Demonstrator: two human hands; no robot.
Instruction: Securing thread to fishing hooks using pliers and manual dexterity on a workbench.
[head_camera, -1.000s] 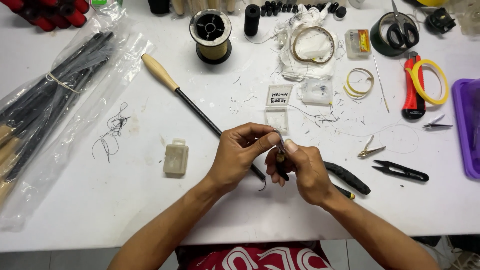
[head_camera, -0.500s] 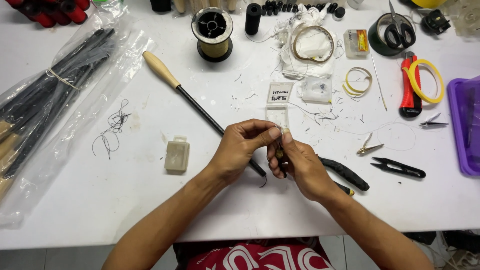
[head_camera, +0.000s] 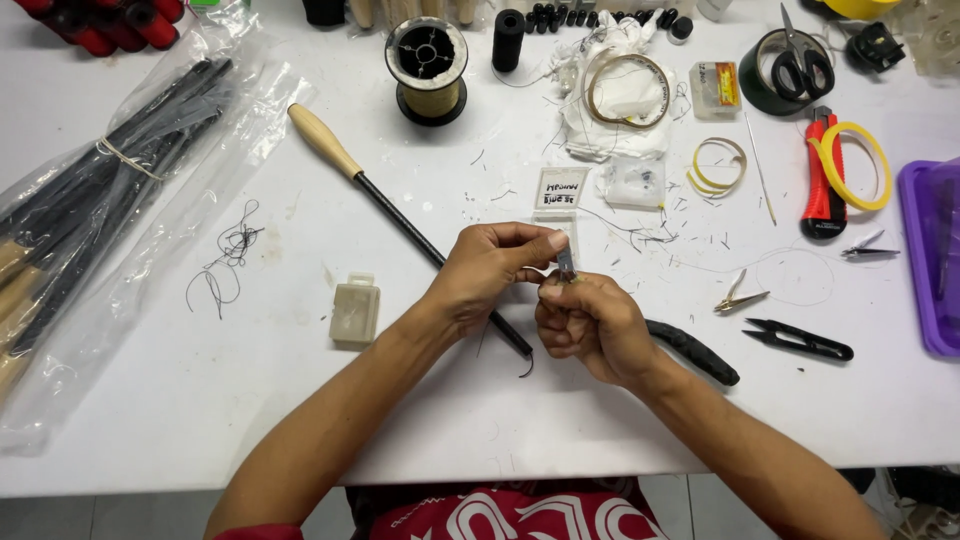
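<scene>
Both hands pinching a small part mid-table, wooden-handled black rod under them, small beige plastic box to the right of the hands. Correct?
Not quite. In the head view the small beige plastic box lies to the left of the hands, not the right. The rest holds: left hand and right hand pinch a small part mid-table, over the wooden-handled black rod.

White-labelled clear box (head_camera: 559, 189) — table centre

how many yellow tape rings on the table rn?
3 clearly visible: one ring on the white cloth at top centre, one small ring on bare table right of it, one bright yellow ring overlapping the red utility knife. More may lie hidden in the clutter.
</scene>
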